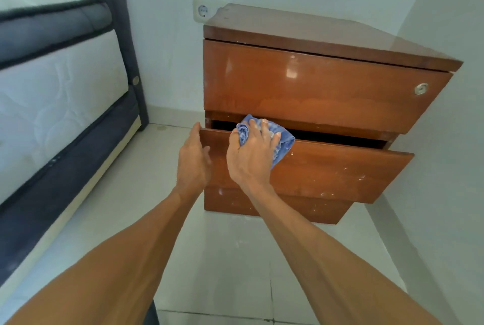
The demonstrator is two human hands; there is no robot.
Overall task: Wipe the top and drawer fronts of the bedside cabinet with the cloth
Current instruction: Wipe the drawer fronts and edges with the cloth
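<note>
I am pressing the crumpled blue cloth [264, 138] with my right hand [251, 159], fingers spread over it, against the upper left part of the lower drawer front [327, 170], which is standing ajar on the bedside cabinet [314, 36]. My left hand [192, 164], open and flat, is bracing the drawer's left edge. The glossy brown veneer is showing pale scuffs, so firm overlapping strokes rightward should be serving best.
</note>
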